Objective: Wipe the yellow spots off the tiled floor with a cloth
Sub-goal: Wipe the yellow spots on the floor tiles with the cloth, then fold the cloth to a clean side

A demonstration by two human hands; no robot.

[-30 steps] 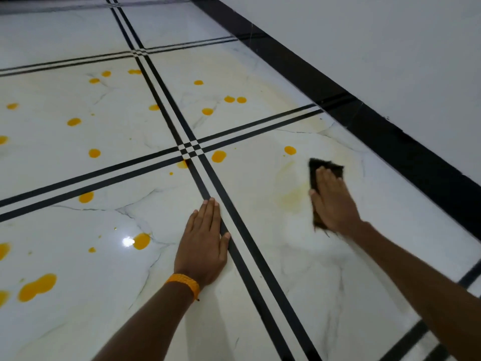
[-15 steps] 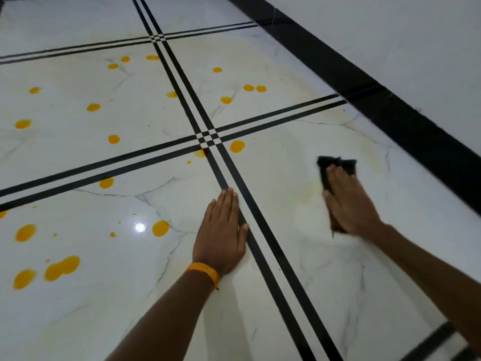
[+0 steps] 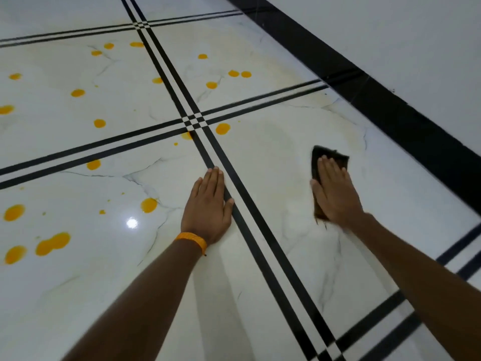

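My right hand (image 3: pixel 335 191) presses flat on a dark brown cloth (image 3: pixel 325 155) on the white marble tile floor (image 3: pixel 273 256), with the cloth's far end showing beyond my fingers. The tile under the cloth carries only a faint yellowish smear. A yellow spot (image 3: pixel 222 128) lies near the crossing of the black lines, up and left of the cloth. Several more yellow spots (image 3: pixel 53 243) dot the tiles on the left and at the back. My left hand (image 3: pixel 208 207) rests flat on the floor beside the black double line, holding nothing; an orange band circles its wrist.
Black double lines (image 3: pixel 250 217) cross the floor between tiles. A black skirting strip (image 3: pixel 390 110) runs along the base of the white wall (image 3: pixel 403 35) on the right, close behind the cloth. A bright light glint (image 3: pixel 132 223) reflects left of my left hand.
The yellow spot that lay ahead of the cloth is gone, leaving a faint smear. My right hand slid the cloth over that area. The view has shifted slightly; my left hand stays planted.
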